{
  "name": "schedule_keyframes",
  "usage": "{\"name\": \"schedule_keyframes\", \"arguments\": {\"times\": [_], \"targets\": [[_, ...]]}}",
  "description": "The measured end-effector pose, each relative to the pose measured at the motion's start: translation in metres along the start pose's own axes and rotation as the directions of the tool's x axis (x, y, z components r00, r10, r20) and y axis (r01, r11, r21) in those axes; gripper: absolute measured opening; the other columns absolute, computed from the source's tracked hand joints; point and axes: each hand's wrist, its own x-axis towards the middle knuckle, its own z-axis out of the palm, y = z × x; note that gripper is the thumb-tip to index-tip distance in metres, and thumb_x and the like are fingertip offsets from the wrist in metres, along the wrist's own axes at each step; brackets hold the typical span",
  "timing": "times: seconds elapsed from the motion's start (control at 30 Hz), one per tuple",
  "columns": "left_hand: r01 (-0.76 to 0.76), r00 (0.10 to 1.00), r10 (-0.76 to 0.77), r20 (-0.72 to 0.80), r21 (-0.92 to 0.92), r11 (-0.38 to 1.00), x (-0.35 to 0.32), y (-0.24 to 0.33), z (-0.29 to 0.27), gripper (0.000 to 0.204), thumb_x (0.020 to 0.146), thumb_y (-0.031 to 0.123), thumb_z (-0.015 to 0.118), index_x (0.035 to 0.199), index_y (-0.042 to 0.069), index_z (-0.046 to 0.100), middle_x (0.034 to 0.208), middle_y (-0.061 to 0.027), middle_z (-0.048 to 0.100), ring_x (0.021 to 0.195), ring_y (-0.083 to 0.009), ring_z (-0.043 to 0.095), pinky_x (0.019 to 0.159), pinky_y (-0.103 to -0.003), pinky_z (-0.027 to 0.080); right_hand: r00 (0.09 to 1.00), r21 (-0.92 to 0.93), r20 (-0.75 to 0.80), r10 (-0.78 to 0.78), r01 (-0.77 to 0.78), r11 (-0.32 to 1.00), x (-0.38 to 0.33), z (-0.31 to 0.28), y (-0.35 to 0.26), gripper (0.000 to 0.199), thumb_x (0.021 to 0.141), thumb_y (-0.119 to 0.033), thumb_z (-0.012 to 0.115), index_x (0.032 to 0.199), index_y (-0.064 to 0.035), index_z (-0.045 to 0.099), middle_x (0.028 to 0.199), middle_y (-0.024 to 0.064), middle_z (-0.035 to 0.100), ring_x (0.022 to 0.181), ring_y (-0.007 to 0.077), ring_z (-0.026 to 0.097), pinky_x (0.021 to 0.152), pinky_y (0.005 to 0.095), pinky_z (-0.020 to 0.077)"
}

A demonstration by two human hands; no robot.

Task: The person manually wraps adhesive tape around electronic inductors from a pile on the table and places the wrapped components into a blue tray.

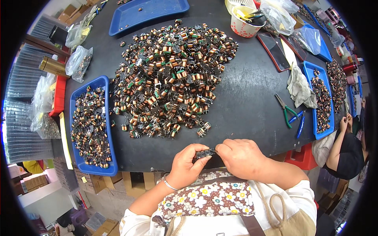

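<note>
Left grip (192, 162) is pinching a black component (204, 153), right grip (241, 158) closed, hold unclear; big coil pile (169, 80) is waiting, finished count unclear.

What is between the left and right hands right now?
In the head view, a small dark part lies between them: the left hand pinches it, with the right hand at its right end; contact there is unclear.

A black worktable (256, 106) stretches out here, a heap of copper-wound coils (169, 78) (quite a mound, really) piled on it, with blue trays (149, 15), green-handled pliers (285, 107) and a crumpled cloth (300, 86) around.
</note>
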Motion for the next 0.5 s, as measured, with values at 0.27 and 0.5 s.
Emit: {"name": "schedule_keyframes", "arguments": {"times": [0.27, 0.5], "targets": [[0.05, 0.998, -0.05, 0.03, -0.015, 0.999, 0.0, 0.0, -0.002, 0.023, 0.079, 0.001, 0.066, 0.1, 0.003, 0.059, 0.086, -0.006, 0.062, 0.069, -0.0101, 0.059, 0.06, -0.024, 0.047, 0.984, -0.057, 0.178, -0.029, 0.04, 0.998, 0.003, -0.016, 0.003, 0.011, 0.073, -0.009, 0.058, 0.084, -0.0078, 0.056, 0.071, 0.0068, 0.056, 0.068, 0.026, 0.061, 0.062, 0.0376, 0.0495], [0.158, 0.986, -0.144, 0.079, -0.217, 0.963, 0.001, 0.004, -0.004, 0.019, 0.083, 0.002, 0.063, 0.101, 0.002, 0.057, 0.082, -0.0022, 0.061, 0.065, -0.0061, 0.057, 0.056, -0.021, 0.047, 0.997, 0.131, 0.052, -0.055, 0.047, 0.99, 0.004, -0.017, 0.01, 0.013, 0.074, -0.01, 0.063, 0.086, -0.0068, 0.06, 0.078, 0.0077, 0.061, 0.064, 0.0253, 0.062, 0.057, 0.0365, 0.0493]]}}
